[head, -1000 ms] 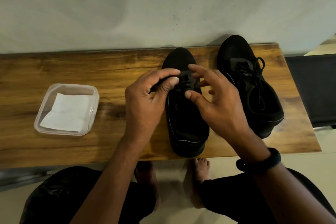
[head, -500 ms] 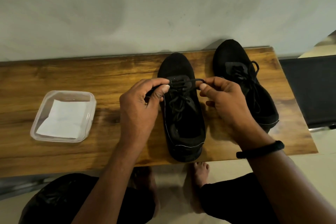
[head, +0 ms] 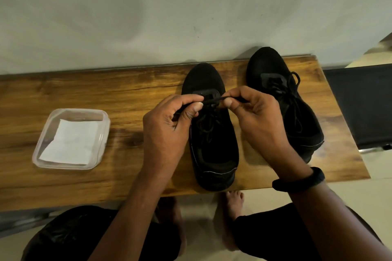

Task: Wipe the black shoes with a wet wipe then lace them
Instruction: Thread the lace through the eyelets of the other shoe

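**LACE HELD ACROSS THE CENTRE SHOE**

**Centre shoe.** The black centre shoe (head: 214,154) stands flat on the wooden desk (head: 106,95). Its toe points to 12 o'clock, toward the wall (head: 148,17). Its heel lies at 6 o'clock, at the near desk edge.

**Left hand.** The left hand (head: 165,129) sits at 9 o'clock of the shoe's lacing zone. Its fingers (head: 196,107) are curled. Thumb and forefinger pinch one end of the black lace (head: 212,100).

**Right hand.** The right hand (head: 258,121) sits at 3 o'clock of the same zone. Its fingers (head: 228,103) are also curled. Thumb and forefinger pinch the other end of the lace. A black wristband (head: 299,180) circles this wrist.

**Lace.** The lace runs in a short span between the two pinches, across the toe end of the lacing. More lace shows faintly toward 6 o'clock. It is black on black, so the number of crossings cannot be told.

**Second shoe.** The second shoe (head: 297,121) lies at 3 o'clock of the centre shoe, apart from it. Its toe points to about 11 o'clock and reaches past the far desk edge. Lace loops lie loose on its upper.

**Wet wipe.** A clear plastic container (head: 45,133) stands at 9 o'clock, well apart from the left hand. A white wet wipe (head: 70,144) lies flat inside it.
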